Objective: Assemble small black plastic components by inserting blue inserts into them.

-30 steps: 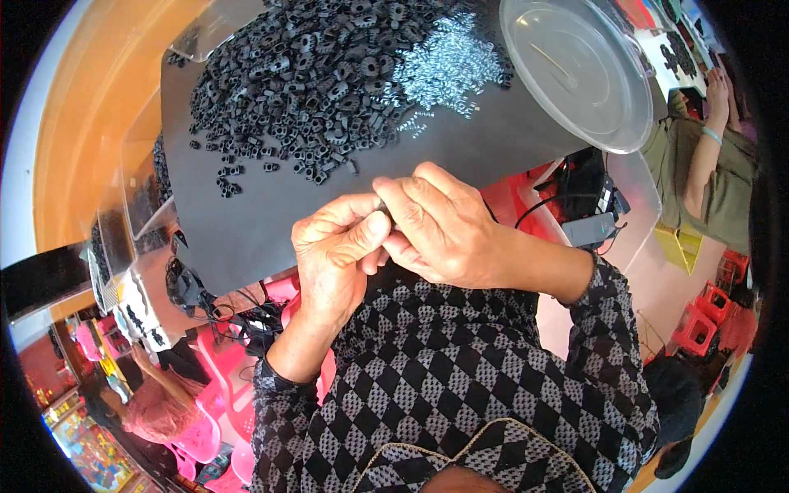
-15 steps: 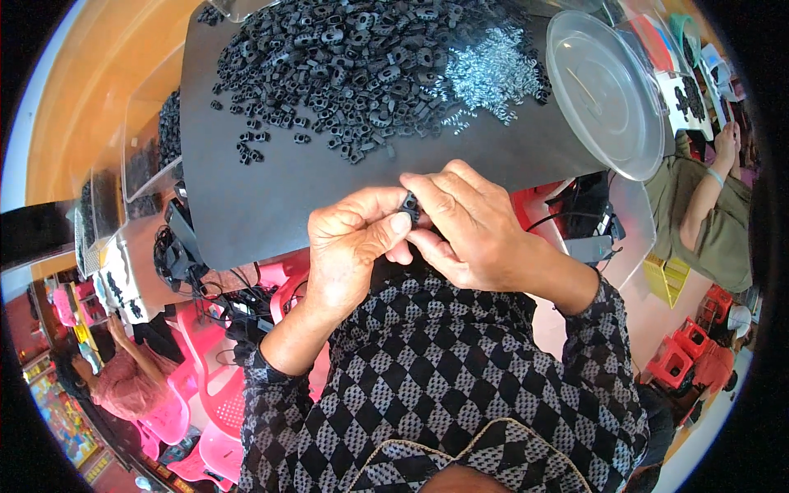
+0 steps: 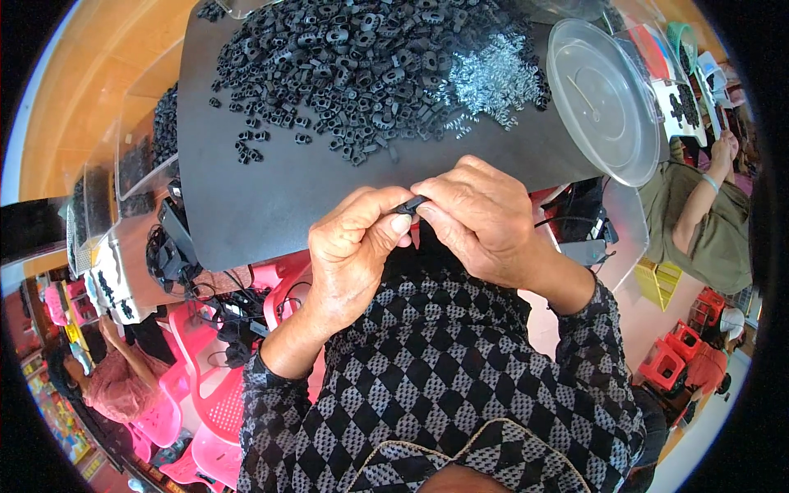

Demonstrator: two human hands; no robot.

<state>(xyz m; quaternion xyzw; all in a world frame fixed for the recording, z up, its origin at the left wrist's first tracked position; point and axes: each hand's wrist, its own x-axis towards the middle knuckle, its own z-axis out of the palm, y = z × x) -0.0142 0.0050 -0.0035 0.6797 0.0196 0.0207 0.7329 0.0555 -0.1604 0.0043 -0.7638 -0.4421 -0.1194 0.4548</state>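
A small black plastic cord lock (image 3: 410,205) is pinched between my two hands over the table's near edge. My left hand (image 3: 343,246) grips its left end between thumb and fingers. On its other end press the thumb and forefinger of my right hand (image 3: 481,215). Fingertips cover much of the piece. Beyond my hands, a broad heap of black cord lock parts (image 3: 329,70) spreads over the dark tabletop (image 3: 255,209). A pile of small shiny metal springs (image 3: 493,76) borders the heap on its right.
A round clear plastic lid (image 3: 612,140) with a thin stick on it lies at the table's right. Clear bins of black parts (image 3: 136,168) stand on the left. Pink plastic chairs (image 3: 218,403) and cables are lower left. Other people sit on both sides.
The cord lock has turned from upright to lying nearly level between my fingers. My right fingertips have closed onto its end.
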